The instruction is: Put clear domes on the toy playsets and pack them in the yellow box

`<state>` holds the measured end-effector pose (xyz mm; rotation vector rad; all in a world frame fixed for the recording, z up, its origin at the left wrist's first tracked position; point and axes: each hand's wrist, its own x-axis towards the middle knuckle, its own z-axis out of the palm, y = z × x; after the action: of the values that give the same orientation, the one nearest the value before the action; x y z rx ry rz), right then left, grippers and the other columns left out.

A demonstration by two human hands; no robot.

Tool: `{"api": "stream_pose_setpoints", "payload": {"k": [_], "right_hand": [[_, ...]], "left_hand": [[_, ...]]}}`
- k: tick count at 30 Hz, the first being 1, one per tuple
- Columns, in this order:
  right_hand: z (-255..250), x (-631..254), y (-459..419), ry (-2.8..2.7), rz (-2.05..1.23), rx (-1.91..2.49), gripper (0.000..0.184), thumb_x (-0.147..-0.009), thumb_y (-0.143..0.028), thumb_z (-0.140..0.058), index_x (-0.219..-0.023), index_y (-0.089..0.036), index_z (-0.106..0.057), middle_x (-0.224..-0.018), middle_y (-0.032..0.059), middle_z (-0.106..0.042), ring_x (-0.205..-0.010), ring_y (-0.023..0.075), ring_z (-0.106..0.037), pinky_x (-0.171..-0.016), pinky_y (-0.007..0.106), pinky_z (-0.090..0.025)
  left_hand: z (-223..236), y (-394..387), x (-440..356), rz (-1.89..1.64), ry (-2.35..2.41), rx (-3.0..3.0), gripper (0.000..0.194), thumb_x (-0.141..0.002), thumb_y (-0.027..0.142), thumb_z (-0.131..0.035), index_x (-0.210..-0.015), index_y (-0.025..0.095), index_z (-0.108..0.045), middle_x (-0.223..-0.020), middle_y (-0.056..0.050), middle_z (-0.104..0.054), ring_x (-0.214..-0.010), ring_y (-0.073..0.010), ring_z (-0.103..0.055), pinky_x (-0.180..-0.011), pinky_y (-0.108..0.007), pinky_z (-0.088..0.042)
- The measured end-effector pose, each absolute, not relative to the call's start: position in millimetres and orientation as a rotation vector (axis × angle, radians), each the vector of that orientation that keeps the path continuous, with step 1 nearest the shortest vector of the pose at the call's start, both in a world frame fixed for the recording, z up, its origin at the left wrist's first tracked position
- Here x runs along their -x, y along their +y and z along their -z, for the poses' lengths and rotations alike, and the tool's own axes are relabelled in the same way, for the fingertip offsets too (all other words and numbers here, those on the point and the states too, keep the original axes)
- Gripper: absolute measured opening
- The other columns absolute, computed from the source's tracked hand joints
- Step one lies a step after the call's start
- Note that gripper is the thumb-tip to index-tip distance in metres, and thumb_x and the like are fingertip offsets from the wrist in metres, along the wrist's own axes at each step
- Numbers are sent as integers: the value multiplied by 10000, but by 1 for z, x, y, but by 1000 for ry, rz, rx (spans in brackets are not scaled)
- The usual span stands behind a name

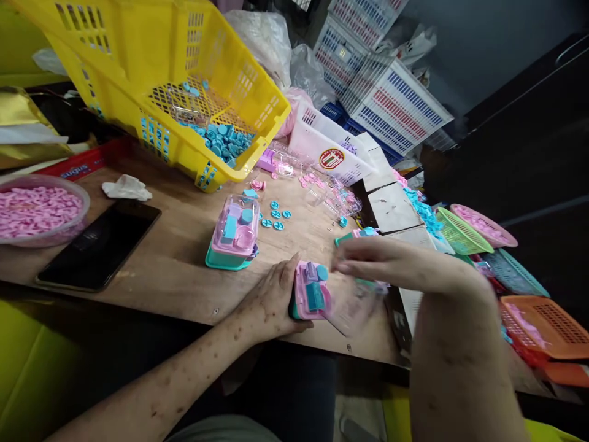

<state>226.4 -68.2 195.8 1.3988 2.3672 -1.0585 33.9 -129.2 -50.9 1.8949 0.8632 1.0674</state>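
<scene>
My left hand [275, 298] is wrapped round a small toy box [304, 310] with a pink top and a teal base, near the table's front edge. On its top sit a blue block [315, 296], a blue round piece [321, 272] and a purple piece. A clear plastic lid [352, 304], blurred, extends from the box's right side. Just right of the box, my right hand [363, 258] has its fingers drawn together, fingertips smeared; whatever they hold cannot be made out. Another toy box [230, 236], its clear cover closed, stands to the left. Part of a third [346, 238] shows behind my right hand.
Several blue wheels [275, 214] lie mid-table. A yellow crate [271, 116] of blue parts stands at the back left. A phone [99, 245] and a tub [85, 212] of pink pieces are at left. Cardboard [391, 207] and colored baskets [570, 344] line the right.
</scene>
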Motion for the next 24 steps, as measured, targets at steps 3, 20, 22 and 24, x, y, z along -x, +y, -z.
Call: {"api": "stream_pose_setpoints", "payload": {"k": [3, 20, 22, 24], "right_hand": [[-161, -197, -42, 2403, 883, -1551, 513, -1066, -735, -627, -1111, -255, -802, -870, 40, -780, -697, 192, -685, -598, 296, -547], [-87, -200, -149, 3123, -105, -1832, 417, -1006, -414, -716, -1398, -270, -718, -1344, 139, -733, -1270, 358, -727, -1092, 573, -627], [-91, -198, -145, 3151, -198, -1679, 450, -976, -382, -731, -1413, -275, -710, -1350, 138, -731, -1261, 361, -727, -1095, 588, -618], [-94, -198, -143, 3178, -222, -1558, 470, -960, -357, -738, -1420, -266, -702, -1352, 144, -730, -1254, 365, -728, -1095, 595, -611]], "left_hand": [[50, -128, -34, -1020, 885, -1904, 1435, -681, 352, -1045, -1778, 279, -123, -1722, -242, -453, -1636, -494, -444, -1343, -728, -402], [57, -127, -42, -1181, 845, -1976, 1392, -667, 305, -1019, -1731, 215, -126, -1684, -274, -488, -1568, -491, -526, -1296, -692, -463], [56, -126, -42, -1170, 830, -1975, 1355, -677, 310, -1002, -1717, 193, -139, -1683, -284, -485, -1571, -488, -521, -1298, -683, -461], [54, -126, -42, -1139, 821, -1967, 1313, -689, 315, -987, -1703, 173, -165, -1681, -291, -483, -1584, -489, -506, -1300, -674, -461]]}}
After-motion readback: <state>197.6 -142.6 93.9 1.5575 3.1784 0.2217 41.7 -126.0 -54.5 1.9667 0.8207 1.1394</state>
